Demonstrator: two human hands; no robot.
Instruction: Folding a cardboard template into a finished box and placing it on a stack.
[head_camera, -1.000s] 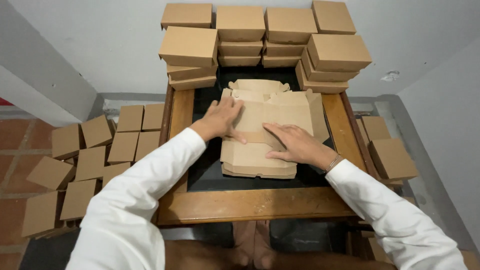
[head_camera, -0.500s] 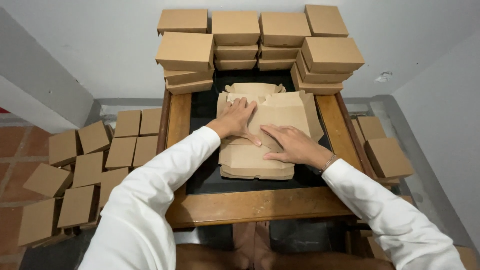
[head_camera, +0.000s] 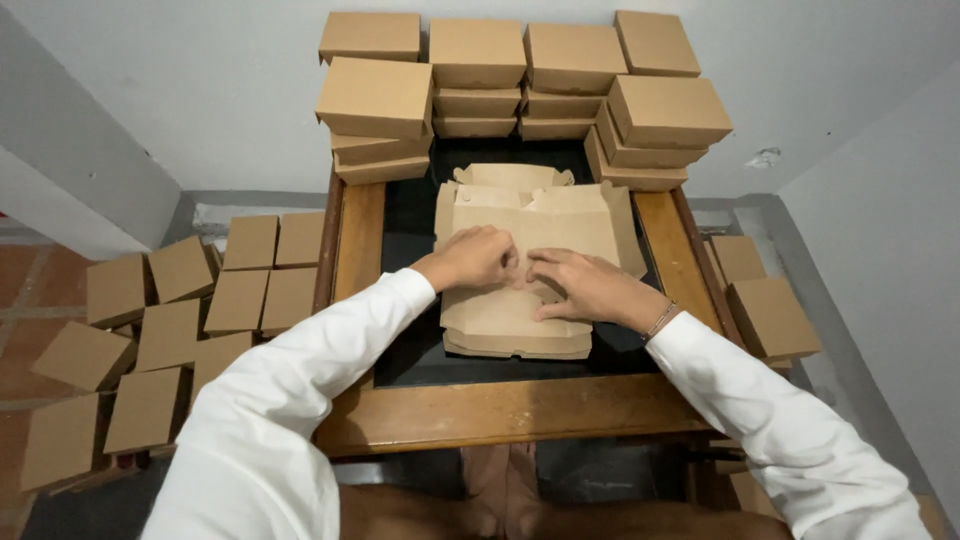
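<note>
Item: unfolded cardboard box blank (head_camera: 530, 250), brown, lying flat on top of a small pile of like blanks (head_camera: 515, 335) at the middle of the surface (head_camera: 500, 410), on its black inlay. The flat lie gives both palms something firm to press against.

Left hand (head_camera: 472, 258): fingers curled down on the blank's centre, knuckles raised, pinning or creasing a panel; whether anything is pinched underneath cannot be told.

Right hand (head_camera: 585, 285): laid beside the left, fingertips nearly meeting it along the same line, thumb spread toward the near edge. A thin bracelet (head_camera: 660, 320) sits at the wrist. Both arms in white sleeves (head_camera: 330, 370).

Far edge of the surface: stacks of closed brown boxes (head_camera: 520, 80), lids shut, piled several high against the white wall, out of the hands' way yet within reach.

Floor, left: closed boxes (head_camera: 180, 310) set side by side in rows, some tilted.

Floor, right: a few more boxes (head_camera: 760, 300), close against the surface's leg.
</note>
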